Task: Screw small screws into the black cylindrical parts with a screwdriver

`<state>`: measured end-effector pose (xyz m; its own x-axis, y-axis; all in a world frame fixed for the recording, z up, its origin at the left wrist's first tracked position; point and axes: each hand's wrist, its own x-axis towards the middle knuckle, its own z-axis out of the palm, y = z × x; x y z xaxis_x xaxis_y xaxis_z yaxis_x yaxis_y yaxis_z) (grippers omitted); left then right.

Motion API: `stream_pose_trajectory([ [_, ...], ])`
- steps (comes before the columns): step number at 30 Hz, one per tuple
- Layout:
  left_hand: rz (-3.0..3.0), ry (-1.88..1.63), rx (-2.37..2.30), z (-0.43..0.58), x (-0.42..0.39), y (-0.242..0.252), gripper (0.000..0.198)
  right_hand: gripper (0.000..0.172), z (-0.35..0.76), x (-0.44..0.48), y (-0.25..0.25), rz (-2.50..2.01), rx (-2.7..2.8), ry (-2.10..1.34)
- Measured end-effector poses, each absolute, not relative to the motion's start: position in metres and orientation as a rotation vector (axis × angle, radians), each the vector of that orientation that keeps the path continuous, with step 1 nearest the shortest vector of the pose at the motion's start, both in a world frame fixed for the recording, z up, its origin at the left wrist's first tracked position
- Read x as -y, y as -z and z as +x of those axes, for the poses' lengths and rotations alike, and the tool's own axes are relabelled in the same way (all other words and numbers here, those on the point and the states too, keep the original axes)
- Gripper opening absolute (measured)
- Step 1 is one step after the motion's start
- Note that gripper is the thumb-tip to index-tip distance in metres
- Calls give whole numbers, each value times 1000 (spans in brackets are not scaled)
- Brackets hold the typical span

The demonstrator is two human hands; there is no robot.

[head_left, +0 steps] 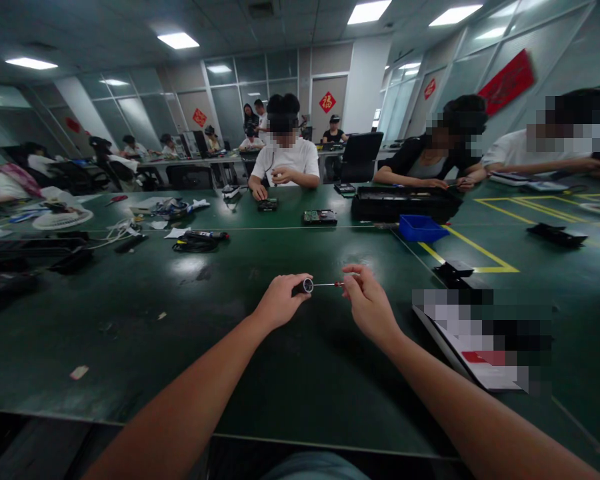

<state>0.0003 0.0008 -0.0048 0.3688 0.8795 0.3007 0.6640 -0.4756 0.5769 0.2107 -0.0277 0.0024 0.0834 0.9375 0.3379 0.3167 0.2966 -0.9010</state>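
Above the green table [260,393], my left hand [281,300] grips a small dark cylinder [307,286] with a pale round rim, its round end turned toward me. My right hand [367,300] holds a screwdriver [325,285] by its red handle end, between thumb and fingers. The thin metal shaft lies level and points left, its tip at the right side of the cylinder's rim. Whether tip and rim touch is too small to tell. My fingers hide most of the cylinder's body and part of the handle.
A blue tray [420,229] and black parts [455,270] lie to the right, near a white booklet [480,353]. A black cable bundle [199,241] is at left. Across the table, a person [285,157] handles a small device; other people sit at right.
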Motion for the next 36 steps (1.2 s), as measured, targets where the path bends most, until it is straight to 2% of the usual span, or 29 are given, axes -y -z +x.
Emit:
stream_pose_trajectory([
  [9, 2260, -871, -1309, 3, 2, 2, 39, 35, 205, 17, 3, -1004, 1039, -1021],
  [14, 2434, -760, -1269, -4, -3, 0, 37, 32, 208, 12, 7, -987, 887, -1191],
  [20, 2433, -636, -1357, -9, -8, 6, 38, 29, 206, 13, 12, -1097, 922, -1028],
  [36, 2456, -650, -1317, -5, -4, 5, 40, 32, 207, 20, 6, -1141, 1269, -823],
])
